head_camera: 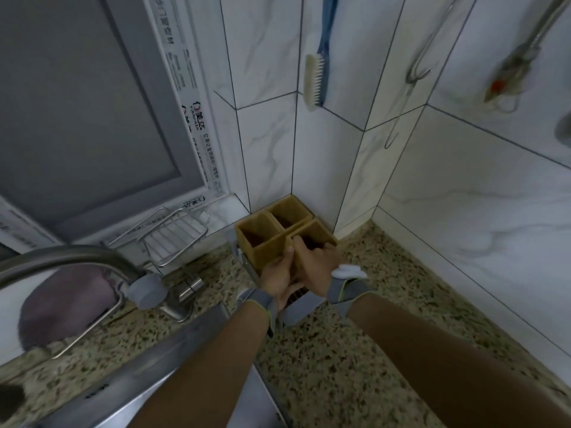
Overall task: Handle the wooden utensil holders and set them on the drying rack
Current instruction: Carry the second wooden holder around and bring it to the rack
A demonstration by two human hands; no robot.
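Note:
Three square wooden utensil holders stand in the tiled corner on the end of a metal drying rack (pixel 244 261). The left holder (pixel 258 234) and the back holder (pixel 289 213) stand side by side against the wall. The front right holder (pixel 318 234) is gripped by both hands. My left hand (pixel 278 278) presses its left face, thumb up along the corner. My right hand (pixel 315 267) grasps its near wall, with fingers hooked over the rim. All three holders look empty.
A curved steel faucet (pixel 92 261) arches over the sink at left, beside a wire soap rack (pixel 176 236). A speckled granite counter (pixel 355 350) spreads to the right. A blue-handled brush (pixel 318 66) and other utensils hang on the marble wall tiles.

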